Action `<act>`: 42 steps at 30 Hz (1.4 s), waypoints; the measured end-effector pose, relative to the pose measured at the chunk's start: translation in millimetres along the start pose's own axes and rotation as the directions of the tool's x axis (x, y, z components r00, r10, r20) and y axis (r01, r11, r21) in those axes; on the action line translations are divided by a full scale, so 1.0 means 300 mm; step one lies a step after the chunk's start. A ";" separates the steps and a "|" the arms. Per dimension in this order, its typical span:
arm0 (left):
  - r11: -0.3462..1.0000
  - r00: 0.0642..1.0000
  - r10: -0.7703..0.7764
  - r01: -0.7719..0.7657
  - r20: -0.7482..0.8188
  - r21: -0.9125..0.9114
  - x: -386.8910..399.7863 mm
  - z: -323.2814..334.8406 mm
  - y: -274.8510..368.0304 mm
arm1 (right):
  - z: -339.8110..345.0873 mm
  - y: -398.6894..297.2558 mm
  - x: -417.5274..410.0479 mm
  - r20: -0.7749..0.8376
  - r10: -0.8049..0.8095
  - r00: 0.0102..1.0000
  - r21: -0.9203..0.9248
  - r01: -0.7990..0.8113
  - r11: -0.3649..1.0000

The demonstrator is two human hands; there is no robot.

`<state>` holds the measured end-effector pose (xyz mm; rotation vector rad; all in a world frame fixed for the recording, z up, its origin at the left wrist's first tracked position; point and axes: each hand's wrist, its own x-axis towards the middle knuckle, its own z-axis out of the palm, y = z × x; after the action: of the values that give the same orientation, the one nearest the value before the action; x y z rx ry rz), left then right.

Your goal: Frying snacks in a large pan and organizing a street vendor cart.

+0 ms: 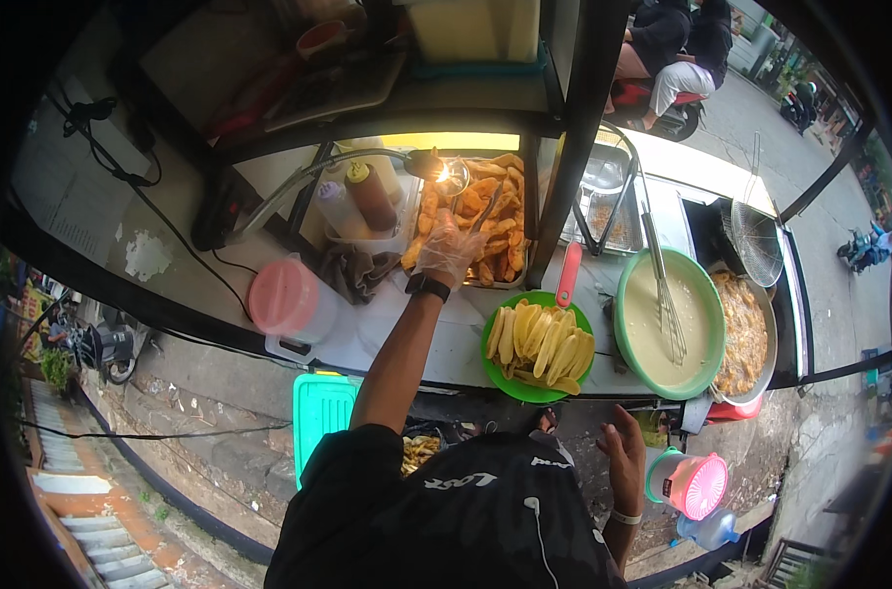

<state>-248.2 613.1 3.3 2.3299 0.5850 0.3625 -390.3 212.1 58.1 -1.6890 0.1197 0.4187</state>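
My left hand point(448, 247), in a clear plastic glove with a dark band at the wrist, reaches into a metal tray of golden fried fritters point(516, 254). Its fingers are among the fritters; whether they grip one is unclear. Dark metal tongs point(488, 210) lie against the fritters beside it. A lit bulb point(453, 177) on a bendy arm hangs just beyond. My bare right hand point(624, 460) is held low beside my body, fingers apart and nothing in it. Nearest it on the counter, a green plate point(534, 394) holds sliced peeled bananas, and a green bowl point(637, 368) holds pale batter and a whisk point(667, 309).
Fritters fry in a pan point(744, 339) at the right, beside a wire skimmer point(756, 243). A pink-handled tool point(568, 276) touches the plate. Squeeze bottles point(372, 195), a cloth point(357, 272) and a pink-lidded jug point(284, 294) stand left. A black post point(574, 147) divides the cart.
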 end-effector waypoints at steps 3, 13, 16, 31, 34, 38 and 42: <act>0.998 0.998 0.043 -0.046 0.052 0.048 0.011 0.023 -0.020 | -0.027 0.006 0.002 0.040 -0.001 0.999 -0.072 0.004 0.997; 0.982 0.988 -0.141 0.147 -0.062 0.121 0.030 0.029 -0.150 | -0.105 0.053 0.002 0.016 0.059 0.998 -0.077 -0.058 0.995; 0.998 0.981 -0.047 0.051 -0.189 0.020 0.026 0.057 -0.094 | -0.110 0.056 0.009 0.033 0.078 0.996 -0.090 -0.075 0.993; 0.936 0.981 0.150 -0.181 -0.125 -0.303 -0.238 -0.135 -0.119 | 0.044 -0.042 0.117 0.222 -0.123 0.967 -0.139 0.156 0.978; 0.614 0.967 0.121 0.105 0.224 -0.782 -0.492 -0.215 0.146 | 0.145 -0.073 0.181 0.656 0.035 0.754 -0.318 0.234 0.919; 0.474 0.625 0.780 -0.564 0.026 -0.676 -0.626 -0.484 0.638 | 0.211 0.055 0.196 0.866 0.024 0.500 -0.337 0.547 0.766; 0.799 0.941 0.328 -0.323 -0.083 -0.506 -0.801 -0.580 0.369 | 0.401 0.104 0.134 0.909 0.338 0.242 -0.416 0.556 0.720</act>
<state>-491.7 517.6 182.0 1.8942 0.0494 0.5890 -387.5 330.2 2.5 -1.7794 -1.3290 1.5186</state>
